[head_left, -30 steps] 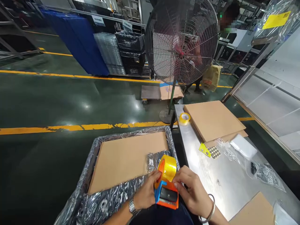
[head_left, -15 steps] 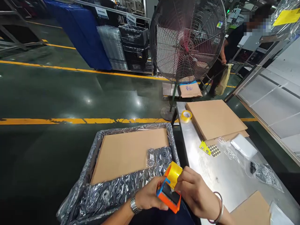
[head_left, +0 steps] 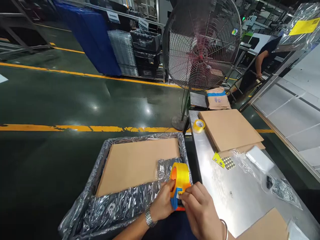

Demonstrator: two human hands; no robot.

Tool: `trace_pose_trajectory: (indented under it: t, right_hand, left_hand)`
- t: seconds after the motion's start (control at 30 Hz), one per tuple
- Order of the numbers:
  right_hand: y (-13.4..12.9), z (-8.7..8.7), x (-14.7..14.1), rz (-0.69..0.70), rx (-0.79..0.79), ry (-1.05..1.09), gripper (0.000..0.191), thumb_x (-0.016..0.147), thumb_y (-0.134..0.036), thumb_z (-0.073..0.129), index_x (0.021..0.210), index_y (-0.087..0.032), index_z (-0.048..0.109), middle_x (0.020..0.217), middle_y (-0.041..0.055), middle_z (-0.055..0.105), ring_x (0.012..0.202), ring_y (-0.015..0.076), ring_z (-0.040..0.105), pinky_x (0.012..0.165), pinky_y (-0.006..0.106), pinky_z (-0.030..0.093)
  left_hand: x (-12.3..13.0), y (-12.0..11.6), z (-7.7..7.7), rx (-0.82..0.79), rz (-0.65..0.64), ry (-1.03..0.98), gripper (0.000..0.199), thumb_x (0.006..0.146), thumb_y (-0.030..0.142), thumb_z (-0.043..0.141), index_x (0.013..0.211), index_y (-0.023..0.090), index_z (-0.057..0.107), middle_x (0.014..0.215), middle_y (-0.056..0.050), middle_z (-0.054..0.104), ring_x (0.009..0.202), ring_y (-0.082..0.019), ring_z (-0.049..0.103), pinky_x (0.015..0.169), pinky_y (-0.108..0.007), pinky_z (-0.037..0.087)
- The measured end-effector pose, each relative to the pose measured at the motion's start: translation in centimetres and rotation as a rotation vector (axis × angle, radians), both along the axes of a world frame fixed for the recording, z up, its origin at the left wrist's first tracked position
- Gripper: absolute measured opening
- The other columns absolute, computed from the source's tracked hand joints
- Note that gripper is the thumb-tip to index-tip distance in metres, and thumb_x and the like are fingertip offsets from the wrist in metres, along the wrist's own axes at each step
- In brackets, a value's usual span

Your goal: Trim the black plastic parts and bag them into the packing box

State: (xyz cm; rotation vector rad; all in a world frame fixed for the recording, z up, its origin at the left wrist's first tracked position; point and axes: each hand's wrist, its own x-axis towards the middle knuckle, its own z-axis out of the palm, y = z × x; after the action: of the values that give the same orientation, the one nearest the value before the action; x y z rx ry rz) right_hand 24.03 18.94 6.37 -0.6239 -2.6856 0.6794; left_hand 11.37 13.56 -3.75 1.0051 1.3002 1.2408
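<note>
Head-worn, looking forward and down, close above left hand [head_left: 162, 203] and right hand [head_left: 201, 207], reaching beyond both to fan [head_left: 200, 58].

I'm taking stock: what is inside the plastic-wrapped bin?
A cardboard sheet and dark plastic-wrapped material show inside the bin. What lies beneath them is covered; the left hand and tape dispenser hide more.

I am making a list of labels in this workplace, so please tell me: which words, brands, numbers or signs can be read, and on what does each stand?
No text reads clearly.
Rail signs: print too blurred.
Parcel: blue writing, too small.
Yellow label: dark print, too small.
Sticker sheet: repeated small marks, unreadable.
Tape roll: marks inside the core, too small.
Dispenser: no text that I can make out.
</note>
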Motion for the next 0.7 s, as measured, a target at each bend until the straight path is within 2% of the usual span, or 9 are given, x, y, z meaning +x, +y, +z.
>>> trace_pose_trajectory:
  t: [0.07, 0.13, 0.2, 0.3, 0.4, 0.5, 0.6, 0.63, 0.7]
  right_hand:
    - [-0.1, -0.4, 0.2, 0.046, 0.023, -0.017, 0.024, 0.080, -0.021, 0.047, 0.103, -0.017, 0.050, 0.088, 0.0085, 0.052, 0.080, 0.0209, 0.046, 0.069, 0.037, 0.043]
    - [-0.2, -1.0, 0.3, 0.042, 0.045, -0.034, 0.038, 0.077, -0.029, 0.055, 0.111, -0.016, 0.046, 0.098, 0.0111, 0.047, 0.092, 0.0255, 0.044, 0.078, 0.042, 0.042]
    - [-0.2, -1.5, 0.4, -0.016, 0.024, -0.026, 0.039, 0.077, -0.023, 0.054, 0.114, -0.017, 0.043, 0.106, 0.0127, 0.042, 0.100, 0.0264, 0.041, 0.083, 0.042, 0.042]
    - [0.2, -1.7, 0.2, 0.002, -0.147, 0.004, 0.039, 0.079, -0.014, 0.048, 0.116, -0.020, 0.040, 0.108, 0.0110, 0.042, 0.100, 0.0220, 0.044, 0.083, 0.037, 0.043]
    - [0.9, -1.1, -0.2, 0.113, -0.346, 0.014, 0.039, 0.078, -0.017, 0.052, 0.115, -0.023, 0.043, 0.104, 0.0080, 0.047, 0.096, 0.0200, 0.047, 0.083, 0.035, 0.044]
    - [1.4, -0.5, -1.0, 0.174, -0.457, 0.023, 0.037, 0.076, -0.019, 0.057, 0.112, -0.024, 0.048, 0.102, 0.0067, 0.050, 0.095, 0.0192, 0.048, 0.082, 0.033, 0.044]
    - [1.2, -0.2, -2.4, 0.267, -0.522, 0.012, 0.039, 0.075, -0.018, 0.058, 0.112, -0.024, 0.049, 0.102, 0.0059, 0.052, 0.094, 0.0178, 0.049, 0.081, 0.032, 0.043]
    - [1.0, -0.2, -2.9, 0.297, -0.541, 0.003, 0.040, 0.074, -0.018, 0.059, 0.113, -0.024, 0.049, 0.103, 0.0056, 0.052, 0.095, 0.0177, 0.049, 0.082, 0.032, 0.043]
    - [0.6, -0.5, -4.0, 0.334, -0.572, -0.010, 0.042, 0.073, -0.019, 0.060, 0.113, -0.024, 0.048, 0.104, 0.0052, 0.054, 0.096, 0.0179, 0.049, 0.085, 0.032, 0.042]
  left_hand:
    - [0.0, -0.1, 0.2, -0.017, 0.037, -0.059, 0.040, 0.052, 0.025, 0.075, 0.085, 0.014, 0.056, 0.082, -0.003, 0.059, 0.076, -0.018, 0.052, 0.075, -0.032, 0.042]
    - [0.1, -0.3, 0.7, -0.037, 0.006, -0.202, 0.043, 0.054, 0.025, 0.075, 0.090, 0.014, 0.054, 0.085, -0.005, 0.060, 0.079, -0.019, 0.054, 0.075, -0.031, 0.043]
    - [0.2, -0.7, 1.3, -0.042, -0.033, -0.324, 0.046, 0.057, 0.025, 0.073, 0.097, 0.015, 0.052, 0.092, -0.006, 0.060, 0.084, -0.020, 0.055, 0.077, -0.031, 0.043]
    - [0.5, -1.8, 1.5, -0.009, -0.067, -0.463, 0.055, 0.061, 0.028, 0.071, 0.109, 0.018, 0.045, 0.103, -0.007, 0.057, 0.093, -0.021, 0.054, 0.084, -0.034, 0.041]
    - [0.2, -3.7, 0.8, 0.015, -0.092, -0.564, 0.060, 0.065, 0.038, 0.066, 0.115, 0.021, 0.038, 0.109, -0.009, 0.053, 0.100, -0.023, 0.052, 0.088, -0.039, 0.040]
    - [-1.4, -5.8, 0.2, 0.020, 0.076, -0.425, 0.065, 0.070, 0.050, 0.057, 0.123, 0.025, 0.028, 0.126, -0.012, 0.040, 0.118, -0.028, 0.039, 0.094, -0.044, 0.036]
    - [-3.4, -7.1, 1.1, 0.075, 0.231, -0.161, 0.068, 0.071, 0.056, 0.051, 0.128, 0.024, 0.031, 0.140, -0.011, 0.022, 0.130, -0.029, 0.016, 0.104, -0.046, 0.023]
    - [-4.0, -7.3, 1.7, 0.089, 0.211, -0.135, 0.065, 0.071, 0.056, 0.050, 0.125, 0.023, 0.038, 0.140, -0.010, 0.025, 0.130, -0.030, 0.017, 0.105, -0.045, 0.021]
    - [-4.5, -7.4, 2.9, 0.059, 0.152, -0.219, 0.051, 0.075, 0.051, 0.049, 0.115, 0.020, 0.052, 0.130, -0.011, 0.043, 0.123, -0.030, 0.033, 0.104, -0.044, 0.024]
